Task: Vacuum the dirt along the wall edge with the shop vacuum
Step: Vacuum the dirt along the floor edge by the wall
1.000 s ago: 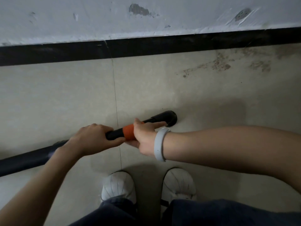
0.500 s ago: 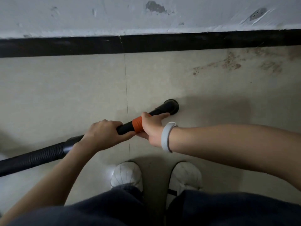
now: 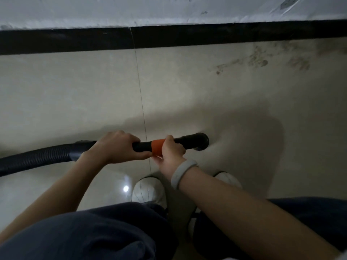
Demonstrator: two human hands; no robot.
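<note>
Two-handed hold on the wand (image 3: 142, 146), evidently for steering and downward control. Left hand (image 3: 116, 147) wrapped over the black tube just ahead of the ribbed hose (image 3: 37, 156), fingers curled fully round it. Right hand (image 3: 169, 152) gripping from below at the orange collar (image 3: 157, 146), thumb on top, closed firmly round the tube. Pale band (image 3: 183, 171) on the right wrist.

Nozzle (image 3: 201, 142) pointing right, held low over the tiled floor (image 3: 75, 91); contact with the tile not determinable from this angle. Nozzle well short of the wall edge — sitting mid-floor, just ahead of the feet.

Dirt (image 3: 259, 60) located at upper right: brownish smears and specks on the tile close to the black skirting (image 3: 65, 41), thinning out towards the left. Further patch nearer the right margin. Apparently untouched; judged that the vacuuming of this stretch is yet to be done.

Surroundings: white wall (image 3: 169, 10) above the skirting, scuffed and chipped. Grout line (image 3: 139, 87) running from the skirting towards the white shoes (image 3: 148, 190). Dark trousers (image 3: 84, 231) filling the lower frame. Hose trailing off left out of view; vacuum body not seen.

Obstructions: none visible between nozzle and dirt — open tile only. Likely concern: hose drag from the left limiting reach to the right.
</note>
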